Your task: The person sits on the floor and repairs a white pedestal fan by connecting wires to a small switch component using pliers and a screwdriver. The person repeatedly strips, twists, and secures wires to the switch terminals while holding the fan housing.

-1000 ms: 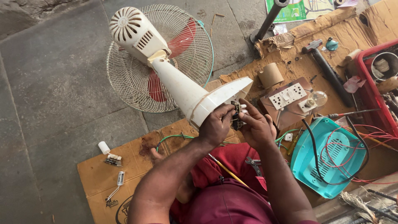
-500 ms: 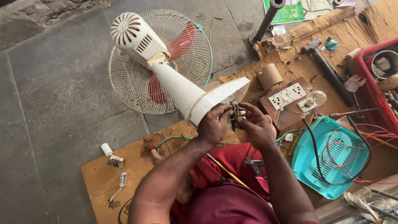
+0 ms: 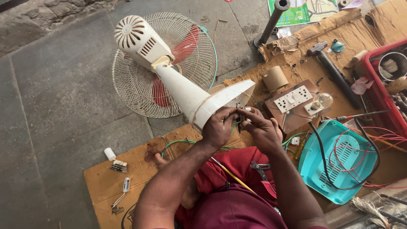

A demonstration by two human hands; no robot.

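Our left hand (image 3: pixel 219 127) grips the fan base (image 3: pixel 220 104); right hand (image 3: pixel 263 129) pinches a small part (image 3: pixel 240 121). Thin wires could snap if tugged.

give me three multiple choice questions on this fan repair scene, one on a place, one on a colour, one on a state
1. Where does the teal cover lie?
A. on the person's right
B. under the fan cage
C. in the red crate

2. What colour are the fan blades?
A. blue
B. red
C. white

3. How is the fan placed?
A. standing upright
B. hanging from a wall
C. lying down, cage on the floor

Answers:
1. A, it rests on cardboard beside the right hand.
2. B, red shows through the wire cage.
3. C, its white base is tipped towards the left hand, and both hands work at it.
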